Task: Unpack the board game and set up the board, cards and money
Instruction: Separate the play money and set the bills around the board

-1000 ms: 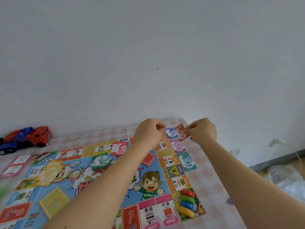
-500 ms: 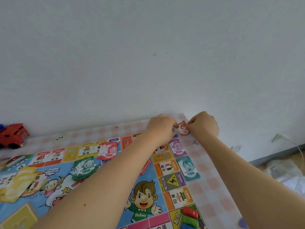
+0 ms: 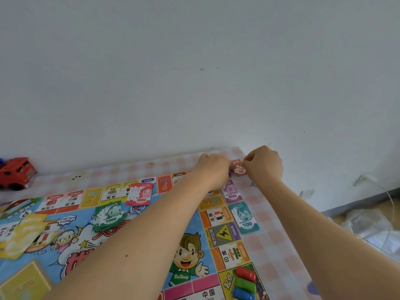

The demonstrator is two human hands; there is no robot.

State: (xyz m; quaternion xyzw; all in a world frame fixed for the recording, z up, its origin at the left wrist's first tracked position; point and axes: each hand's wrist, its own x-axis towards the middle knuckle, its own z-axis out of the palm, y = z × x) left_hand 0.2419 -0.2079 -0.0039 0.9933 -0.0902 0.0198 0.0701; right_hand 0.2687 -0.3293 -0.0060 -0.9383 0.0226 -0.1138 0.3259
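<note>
Right hand [image 3: 263,164] pinching the orange 50 note [image 3: 238,168] centre-right of frame, left hand [image 3: 213,167] curled against its edge, fingertips hidden, grip unclear, coloured pawns [image 3: 245,282] cut off at bottom

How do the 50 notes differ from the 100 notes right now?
The 50 notes are orange; the 100 notes are teal. The 50 notes are pinched between the left hand and right hand at the far corner of the table; the 100 notes lie untouched, nearer, at the right edge of the board. Both are printed play money.
</note>
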